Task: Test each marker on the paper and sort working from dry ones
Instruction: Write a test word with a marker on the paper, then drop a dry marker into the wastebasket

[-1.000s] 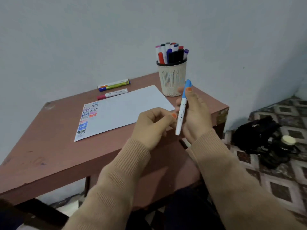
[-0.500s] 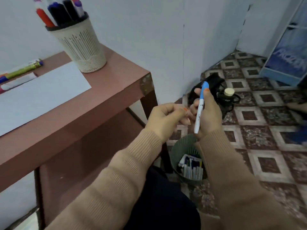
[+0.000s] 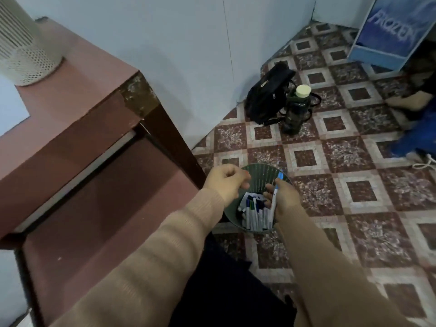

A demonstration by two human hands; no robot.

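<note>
My right hand (image 3: 284,199) grips a white marker with a blue cap (image 3: 276,194), held over the dark green bin (image 3: 262,172) on the floor. Several markers (image 3: 253,214) lie inside that bin. My left hand (image 3: 225,182) hovers at the bin's left rim with its fingers loosely curled and nothing in them. On the brown table (image 3: 77,107) at the upper left stands the white perforated marker cup (image 3: 22,55); only its lower part shows. A corner of the white paper (image 3: 10,109) is visible at the left edge.
A black bag (image 3: 267,93) and a dark bottle with a cream lid (image 3: 297,107) stand by the wall on the patterned tile floor. A blue box (image 3: 389,31) sits at the top right. Another person's limbs (image 3: 415,114) are at the right edge.
The view has swung from the table down to the floor. Both hands have dropped towards the green bin, the right one still holding the blue-capped marker, now just above the markers inside.
</note>
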